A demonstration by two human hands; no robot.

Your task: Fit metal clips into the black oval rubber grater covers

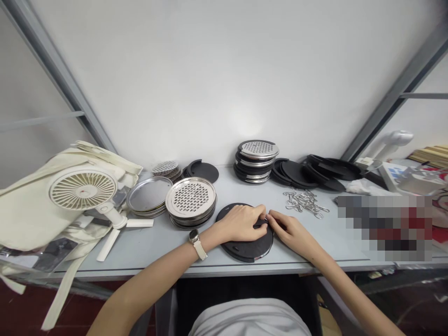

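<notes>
Touching disc [245,250] near table edge [224,269]

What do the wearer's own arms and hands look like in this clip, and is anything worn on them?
Both the left hand and right hand are without gloves, and no sleeve shows on either forearm. The left wrist wears a watch with a dark face and a pale strap; the right wrist has nothing on it. No cables or markings show.
</notes>
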